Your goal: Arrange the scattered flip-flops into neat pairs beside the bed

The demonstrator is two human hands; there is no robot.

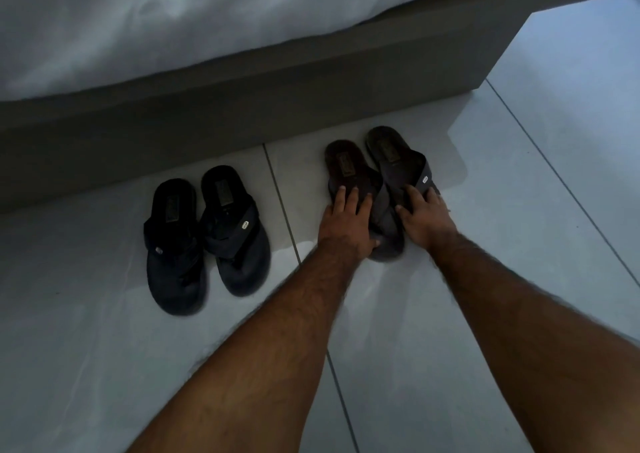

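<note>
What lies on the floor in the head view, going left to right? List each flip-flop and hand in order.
Left black flip-flop → right black flip-flop → left hand on the left brown flip-flop → right brown flip-flop → right hand.

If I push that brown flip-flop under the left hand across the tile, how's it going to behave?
The brown flip-flop probably slides easily: the tile floor looks glossy. It lies flat, so tipping seems unlikely. It may bump its partner lying alongside.
</note>
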